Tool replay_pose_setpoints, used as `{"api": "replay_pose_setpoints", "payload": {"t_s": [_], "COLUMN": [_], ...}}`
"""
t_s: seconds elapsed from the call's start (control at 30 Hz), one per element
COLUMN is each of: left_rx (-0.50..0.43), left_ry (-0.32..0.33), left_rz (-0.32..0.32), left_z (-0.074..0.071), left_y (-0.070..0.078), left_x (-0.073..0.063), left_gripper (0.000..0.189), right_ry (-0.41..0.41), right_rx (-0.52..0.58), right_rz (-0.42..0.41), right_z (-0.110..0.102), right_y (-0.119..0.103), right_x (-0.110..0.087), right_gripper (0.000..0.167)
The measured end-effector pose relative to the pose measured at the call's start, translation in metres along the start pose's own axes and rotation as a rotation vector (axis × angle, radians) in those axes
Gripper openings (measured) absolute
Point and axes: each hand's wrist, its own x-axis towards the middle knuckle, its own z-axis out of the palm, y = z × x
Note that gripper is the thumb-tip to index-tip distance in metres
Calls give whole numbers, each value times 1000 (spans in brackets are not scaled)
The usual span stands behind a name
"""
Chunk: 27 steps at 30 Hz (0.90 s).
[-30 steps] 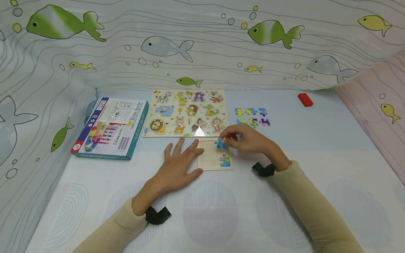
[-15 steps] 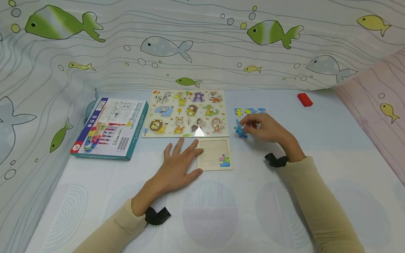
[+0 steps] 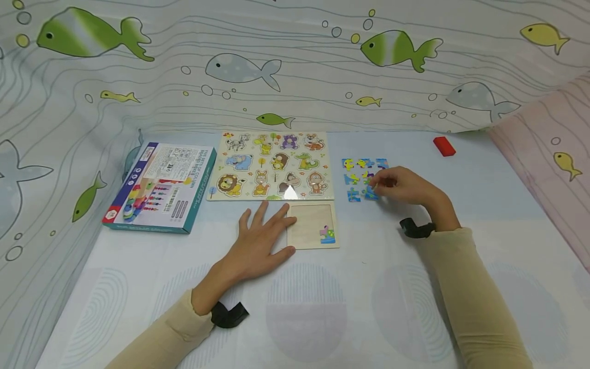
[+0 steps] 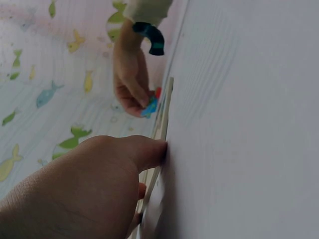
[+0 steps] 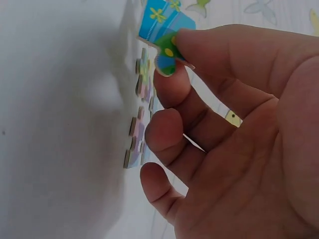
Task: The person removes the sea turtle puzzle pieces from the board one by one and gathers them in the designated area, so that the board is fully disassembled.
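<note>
My left hand [image 3: 258,243] lies with fingers spread, its fingertips and thumb on the left edge of a small wooden puzzle tray [image 3: 308,221]. One purple, green and blue jigsaw piece [image 3: 328,236] sits in the tray's lower right corner. Off to the right, my right hand [image 3: 407,185] pinches a blue and green jigsaw piece [image 5: 164,30] with yellow flowers between thumb and index finger; the other fingers curl loosely below. Several loose pieces lie in rows beside that hand, among them a blue piece [image 3: 353,195] at the front left. Part of the rows is hidden by the hand.
Behind the tray lies a large animal puzzle board [image 3: 271,177], its front edge against the tray. A boxed toy set [image 3: 161,187] is at the left. Far right, a red block [image 3: 444,146] rests near the fish-patterned backdrop [image 3: 304,102].
My right hand has moved from above the tray rightward to the loose pieces. The blue piece it held now lies at the front left of the rows, and it pinches another piece. Left hand unmoved.
</note>
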Motion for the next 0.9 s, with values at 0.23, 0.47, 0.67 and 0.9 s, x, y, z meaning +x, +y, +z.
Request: {"api": "replay_pose_setpoints", "payload": {"t_s": [0.23,0.47,0.67,0.9], "left_rx": [8,6,7,11], "left_ry": [-3,-4,-3,-1], "left_rz": [1,-3,0,-1], "left_z": [1,1,1,1], "left_y": [-1,-1,0,-1], "left_x": [0,1,1,0], "left_gripper": [64,64,64,64], "right_ry": [-25,-10,23,39], "right_rx": [14,-21,-39,-30], "right_rz": [60,79,66,47], "right_z": [1,2,5,10], "right_y": [2,1,1,1], "right_x": [0,-1,0,2], "right_gripper": [22,23,23,30]}}
